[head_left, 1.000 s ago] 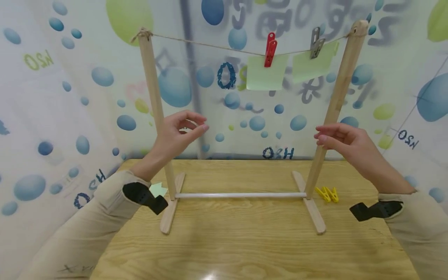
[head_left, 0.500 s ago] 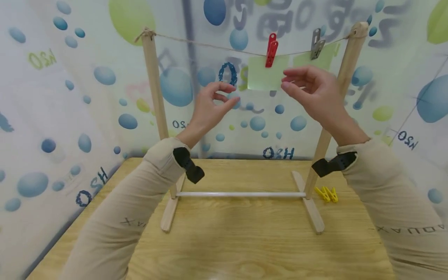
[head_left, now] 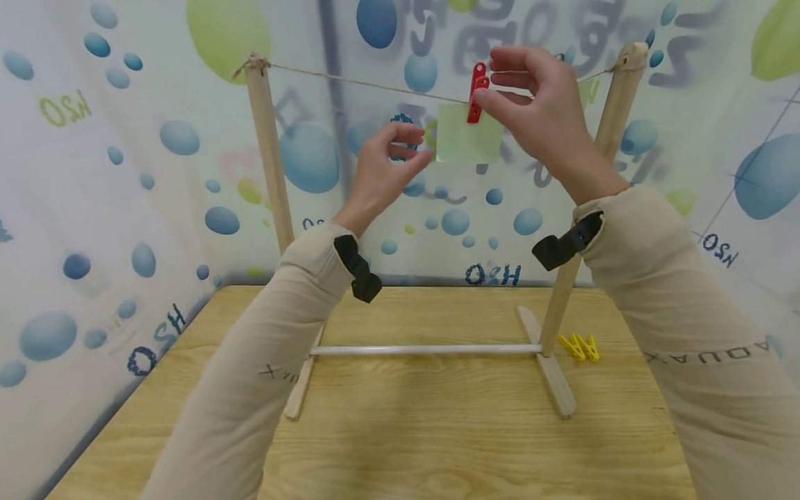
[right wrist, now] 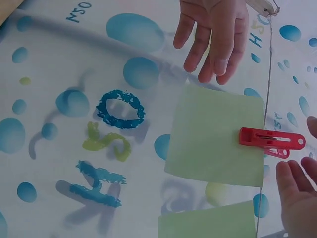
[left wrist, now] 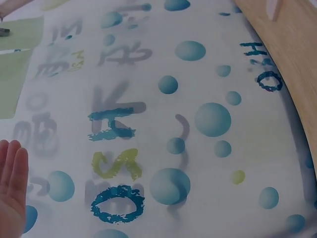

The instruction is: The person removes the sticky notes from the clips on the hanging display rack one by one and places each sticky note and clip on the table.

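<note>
A light green paper sheet [head_left: 459, 142] hangs from a string [head_left: 350, 80], held by a red clothespin [head_left: 477, 104]. My right hand [head_left: 546, 111] is raised at that clothespin, thumb and fingers spread on either side of it; in the right wrist view, gaps show between the fingertips and the red clothespin [right wrist: 270, 139]. My left hand [head_left: 387, 163] hovers by the sheet's left edge, fingers loosely bent and holding nothing. A second green sheet [right wrist: 213, 220] hangs beside the first, mostly hidden behind my right hand in the head view, as is its grey clip [left wrist: 4, 32].
The string runs between two wooden posts [head_left: 269, 146] joined low down by a white rod [head_left: 425, 349]. Two yellow clothespins [head_left: 579, 346] lie on the wooden table [head_left: 425, 430] beside the right foot. A patterned wall stands close behind.
Both hands have risen toward the hanging sheet. My right hand has come up from beside the right post to the red clothespin; my left hand has moved up and right to the sheet's edge.
</note>
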### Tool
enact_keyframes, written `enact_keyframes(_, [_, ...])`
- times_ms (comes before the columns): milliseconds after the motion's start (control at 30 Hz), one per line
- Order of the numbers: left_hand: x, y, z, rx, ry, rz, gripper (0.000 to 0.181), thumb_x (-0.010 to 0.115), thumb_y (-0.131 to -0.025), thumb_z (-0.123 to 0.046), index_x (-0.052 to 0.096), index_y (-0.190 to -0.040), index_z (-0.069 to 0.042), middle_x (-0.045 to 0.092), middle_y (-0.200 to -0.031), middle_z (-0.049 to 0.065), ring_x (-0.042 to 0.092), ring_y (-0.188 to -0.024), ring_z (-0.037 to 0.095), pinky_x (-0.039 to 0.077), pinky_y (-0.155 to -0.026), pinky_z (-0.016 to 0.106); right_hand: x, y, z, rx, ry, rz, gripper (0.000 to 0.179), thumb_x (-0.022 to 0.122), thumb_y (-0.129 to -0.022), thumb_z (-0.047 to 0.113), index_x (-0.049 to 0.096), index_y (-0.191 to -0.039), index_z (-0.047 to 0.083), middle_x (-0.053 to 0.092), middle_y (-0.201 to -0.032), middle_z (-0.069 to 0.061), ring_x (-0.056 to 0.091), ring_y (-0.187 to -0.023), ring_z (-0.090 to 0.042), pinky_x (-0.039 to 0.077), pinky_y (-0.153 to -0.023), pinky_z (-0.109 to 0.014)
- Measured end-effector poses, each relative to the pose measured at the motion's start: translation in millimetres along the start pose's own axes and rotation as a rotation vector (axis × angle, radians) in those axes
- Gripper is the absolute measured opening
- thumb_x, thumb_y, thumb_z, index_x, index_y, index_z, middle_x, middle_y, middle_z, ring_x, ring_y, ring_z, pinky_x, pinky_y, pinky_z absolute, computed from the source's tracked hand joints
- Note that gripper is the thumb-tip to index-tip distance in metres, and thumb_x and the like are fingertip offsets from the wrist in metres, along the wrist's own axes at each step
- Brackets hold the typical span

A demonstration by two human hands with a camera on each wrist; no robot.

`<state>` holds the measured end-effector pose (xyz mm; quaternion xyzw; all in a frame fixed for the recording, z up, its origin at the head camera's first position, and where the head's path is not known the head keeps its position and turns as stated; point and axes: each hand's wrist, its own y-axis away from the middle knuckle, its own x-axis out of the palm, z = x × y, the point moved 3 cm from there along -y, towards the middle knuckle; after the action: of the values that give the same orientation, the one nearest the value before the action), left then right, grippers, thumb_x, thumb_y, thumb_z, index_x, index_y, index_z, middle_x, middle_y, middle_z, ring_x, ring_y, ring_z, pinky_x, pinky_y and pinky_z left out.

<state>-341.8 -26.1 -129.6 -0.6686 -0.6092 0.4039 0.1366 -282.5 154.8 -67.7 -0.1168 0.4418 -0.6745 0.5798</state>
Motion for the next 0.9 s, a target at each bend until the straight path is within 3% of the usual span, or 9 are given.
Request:
enact_keyframes(133, [4.3, -8.4, -4.8, -0.075, 0.008, 0.045, 0.041, 0.065, -0.081, -0.027, 0.052, -0.116, -0.011, 0.056, -0.107, 0.001, 0.054, -0.091, 0.012, 0.045, -0.076, 0.022, 0.5, -6.8, 2.4, 0.043, 0.019, 0.034, 0.048, 0.061, -0.084, 0.014, 0.044, -0.128, 0.005, 0.047, -0.125, -0.008, 0.048, -0.112, -0.014, 0.036, -0.094, -0.021])
enact_keyframes(367, [13.2, -14.5, -9.4, -0.206, 0.17, 0.071, 0.039, 0.066, -0.08, -0.024, 0.053, -0.115, -0.009, 0.057, -0.105, 0.004, 0.057, -0.092, 0.013, 0.047, -0.076, 0.023, -1.2, -13.5, 0.0, 0.124, 0.058, 0.093, 0.048, 0.057, -0.086, 0.017, 0.042, -0.131, 0.01, 0.045, -0.128, -0.006, 0.047, -0.115, -0.013, 0.037, -0.093, -0.023])
enact_keyframes(533, [20.6, -12.1, -8.3, -0.252, 0.27, 0.07, 0.034, 0.066, -0.08, -0.02, 0.056, -0.11, -0.008, 0.059, -0.102, 0.007, 0.059, -0.09, 0.013, 0.049, -0.074, 0.026, -2.2, -16.6, -3.1, 0.128, 0.051, 0.099, 0.046, 0.057, -0.087, 0.017, 0.043, -0.131, 0.01, 0.047, -0.126, -0.007, 0.048, -0.113, -0.013, 0.037, -0.093, -0.023])
enact_keyframes(633, [23.8, -11.6, -6.3, -0.246, 0.301, 0.062, 0.032, 0.065, -0.081, -0.018, 0.056, -0.109, -0.006, 0.06, -0.1, 0.008, 0.059, -0.088, 0.015, 0.05, -0.073, 0.027, -1.9, -18.7, -4.8, 0.126, 0.071, 0.113, 0.046, 0.057, -0.087, 0.018, 0.044, -0.131, 0.011, 0.048, -0.124, -0.008, 0.049, -0.112, -0.013, 0.037, -0.093, -0.022])
enact_keyframes(900, [25.4, -2.9, -22.7, -0.261, 0.296, 0.044, 0.023, 0.06, -0.084, -0.009, 0.057, -0.104, 0.002, 0.06, -0.097, 0.013, 0.059, -0.087, 0.018, 0.05, -0.072, 0.024, 3.9, -20.7, -5.8, 0.116, 0.126, 0.159, 0.044, 0.055, -0.088, 0.02, 0.045, -0.129, 0.009, 0.049, -0.123, -0.009, 0.05, -0.11, -0.014, 0.037, -0.093, -0.021])
